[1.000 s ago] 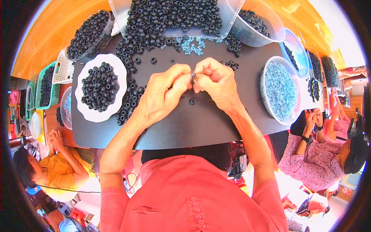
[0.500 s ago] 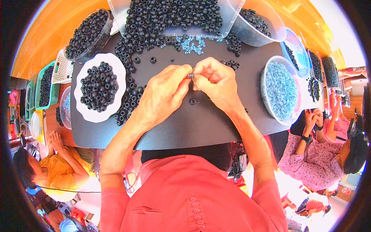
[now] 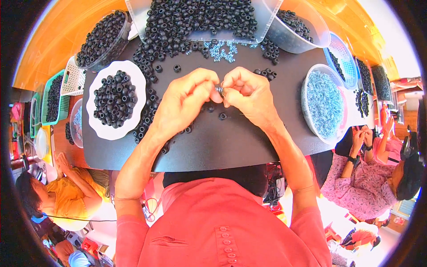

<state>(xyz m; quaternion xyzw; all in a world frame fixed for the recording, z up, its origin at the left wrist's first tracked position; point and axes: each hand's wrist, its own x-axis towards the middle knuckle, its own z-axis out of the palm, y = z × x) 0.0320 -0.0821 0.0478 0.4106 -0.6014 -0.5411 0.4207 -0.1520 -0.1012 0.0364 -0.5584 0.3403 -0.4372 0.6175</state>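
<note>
Above the dark tabletop, my hands almost meet, fingers curled. A small shiny ribbed piece, like a coil spring [image 3: 219, 89], shows between their fingertips; part of it is covered. My right hand [image 3: 250, 94] pinches it between thumb and forefinger. My left hand [image 3: 189, 99] is closed at the same piece from the other side, thumb and fingertips against it. Just below the hands lies a loose black ring-like part [image 3: 223, 116]. Beyond them, another hollow black part [image 3: 177, 68] rests on the table.
A white scalloped plate [image 3: 95, 116] of black parts stands left. At right is a clear bowl [image 3: 307, 116] of small bluish spring-like pieces. A large clear bin [image 3: 267, 22] spills black parts at the back. People sit working on both sides.
My left hand has shifted slightly, its fingers bending differently around the spring-like piece. A small part beyond it is now out of sight, and another black part shows below. My right hand has barely moved.
</note>
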